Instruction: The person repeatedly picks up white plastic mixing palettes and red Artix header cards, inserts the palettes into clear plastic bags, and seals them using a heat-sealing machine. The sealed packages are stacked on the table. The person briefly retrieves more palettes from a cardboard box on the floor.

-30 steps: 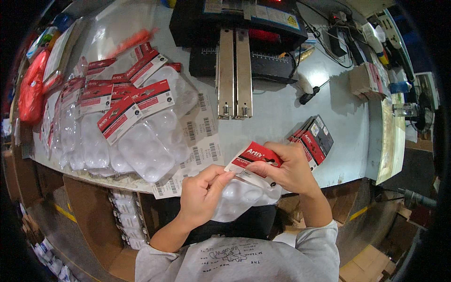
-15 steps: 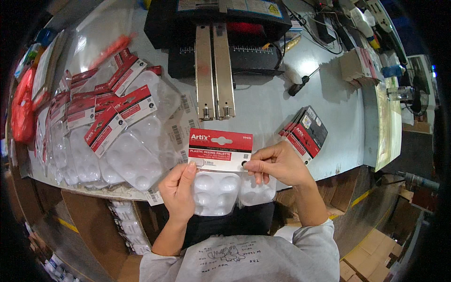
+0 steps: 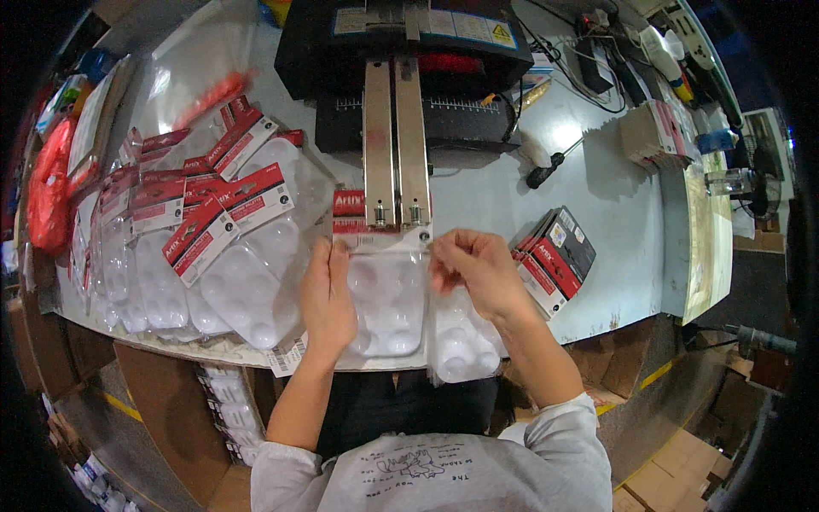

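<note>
A white plastic paint palette with a red-and-white header card lies at the table's front edge. The top of the card is under the ends of two metal bars on a black machine. My left hand holds the package by its left edge, thumb on top. At the card's lower right corner, my right hand is closed, with its curled fingers slightly blurred. Below it, a second clear-wrapped palette juts past the table edge.
Many carded palettes are heaped on the left. Folded header cards lie to the right, with another stack farther back. A black-handled screwdriver and cables lie beyond. A red plastic bag sits far left.
Both hands have moved forward with the palette, and its header card has gone under the metal bars. The second palette remains near the table edge below my right hand.
</note>
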Available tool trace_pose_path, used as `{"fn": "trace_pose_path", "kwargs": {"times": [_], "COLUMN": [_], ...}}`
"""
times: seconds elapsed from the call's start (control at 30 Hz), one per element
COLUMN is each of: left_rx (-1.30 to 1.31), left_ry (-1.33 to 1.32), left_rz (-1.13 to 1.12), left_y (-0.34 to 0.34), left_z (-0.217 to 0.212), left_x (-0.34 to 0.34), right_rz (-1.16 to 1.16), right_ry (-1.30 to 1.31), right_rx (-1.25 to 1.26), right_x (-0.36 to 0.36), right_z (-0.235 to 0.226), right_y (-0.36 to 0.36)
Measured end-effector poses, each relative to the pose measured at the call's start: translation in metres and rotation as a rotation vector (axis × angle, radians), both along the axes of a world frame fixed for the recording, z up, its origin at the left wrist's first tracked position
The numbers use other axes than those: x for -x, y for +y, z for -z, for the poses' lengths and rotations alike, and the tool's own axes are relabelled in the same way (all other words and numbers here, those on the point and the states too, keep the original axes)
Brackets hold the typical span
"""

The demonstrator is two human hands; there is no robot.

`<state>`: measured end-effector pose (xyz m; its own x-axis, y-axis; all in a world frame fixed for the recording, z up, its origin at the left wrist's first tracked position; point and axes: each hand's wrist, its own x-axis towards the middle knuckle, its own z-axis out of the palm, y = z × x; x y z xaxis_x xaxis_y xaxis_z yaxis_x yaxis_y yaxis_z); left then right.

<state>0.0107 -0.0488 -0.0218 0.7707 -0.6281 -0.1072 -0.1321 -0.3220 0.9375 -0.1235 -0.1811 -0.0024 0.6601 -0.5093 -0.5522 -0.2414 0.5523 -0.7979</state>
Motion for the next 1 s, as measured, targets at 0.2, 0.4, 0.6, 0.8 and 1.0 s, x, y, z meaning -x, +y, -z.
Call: {"fn": "trace_pose_path", "kwargs": {"times": [0.2,0.4,0.6,0.8,1.0], "left_rx": [-0.027,-0.153,-0.313,-0.238,0.029], "left_ry": [-0.043,-0.437,-0.475,-0.519,-0.188], "left_rz": [-0.034,0.084,-0.416,0.240,0.247], "left_y": [-0.011,0.014,0.050,0.009,-0.010], "left_z": [0.018,0.040,-0.045,-0.004,0.024], "left_x": [-0.004,-0.016,-0.087,0.022,0.067], "right_rz": [0.093,-0.133,0.441,-0.119,-0.072], "right_ry": [0.051,0.201,0.330,0.817,0.822], "right_rx": [0.014,0.576,1.081,1.389,1.231], "right_x": [-0.012,0.006,0.105,0.125,0.118], "right_z": [0.010,-0.009,-0.015,0.017,0.003], "right_y": [-0.008,-0.013,-0.039,-0.033,-0.029]}}
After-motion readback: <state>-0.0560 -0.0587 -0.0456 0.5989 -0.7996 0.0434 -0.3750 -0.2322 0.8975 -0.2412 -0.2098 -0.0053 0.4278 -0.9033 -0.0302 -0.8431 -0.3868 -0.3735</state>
